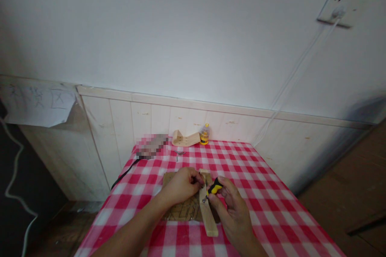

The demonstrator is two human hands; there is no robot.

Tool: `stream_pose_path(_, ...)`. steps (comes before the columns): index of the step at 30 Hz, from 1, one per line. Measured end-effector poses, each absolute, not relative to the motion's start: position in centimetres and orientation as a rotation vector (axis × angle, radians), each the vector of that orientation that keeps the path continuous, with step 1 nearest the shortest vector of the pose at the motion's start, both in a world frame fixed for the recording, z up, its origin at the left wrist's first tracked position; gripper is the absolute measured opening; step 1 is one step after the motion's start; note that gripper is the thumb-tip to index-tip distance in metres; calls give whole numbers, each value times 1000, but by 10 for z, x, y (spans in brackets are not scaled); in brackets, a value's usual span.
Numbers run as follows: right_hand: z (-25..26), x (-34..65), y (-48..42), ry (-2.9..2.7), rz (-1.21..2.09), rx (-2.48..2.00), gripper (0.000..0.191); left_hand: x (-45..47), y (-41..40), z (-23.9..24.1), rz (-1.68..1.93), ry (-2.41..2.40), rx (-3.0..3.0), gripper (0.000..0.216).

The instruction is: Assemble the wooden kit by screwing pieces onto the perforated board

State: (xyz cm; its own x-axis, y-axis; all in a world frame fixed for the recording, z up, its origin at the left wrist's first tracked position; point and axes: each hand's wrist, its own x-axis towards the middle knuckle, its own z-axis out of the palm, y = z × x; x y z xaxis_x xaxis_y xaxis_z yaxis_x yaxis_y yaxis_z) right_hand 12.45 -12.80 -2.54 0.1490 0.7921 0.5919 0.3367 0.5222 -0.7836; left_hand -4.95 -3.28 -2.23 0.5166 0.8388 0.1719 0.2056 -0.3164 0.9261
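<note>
My right hand [233, 211] grips a small yellow-and-black screwdriver [213, 189], its tip down on a pale wooden strip [208, 217]. The strip lies across a brown wooden board [183, 211] on the red-and-white checked tablecloth [265, 209]. My left hand [181, 184] rests on the board and pinches at the strip's far end, right beside the screwdriver; whatever is between those fingertips is too small to make out.
At the table's far edge lie a curved wooden piece [184, 139], a yellow bit holder [204, 134], a few loose screws [179, 153] and a blurred device [150, 146] with a black cable [125, 174]. A wall socket [336, 10] with a white cord is upper right.
</note>
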Motion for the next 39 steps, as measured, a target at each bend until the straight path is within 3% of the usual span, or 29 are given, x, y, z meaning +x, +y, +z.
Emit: stream_pose_path(39,-27,124,-132,-1457,503,-1058,37,-50,-33,-18,822,851,1809,16)
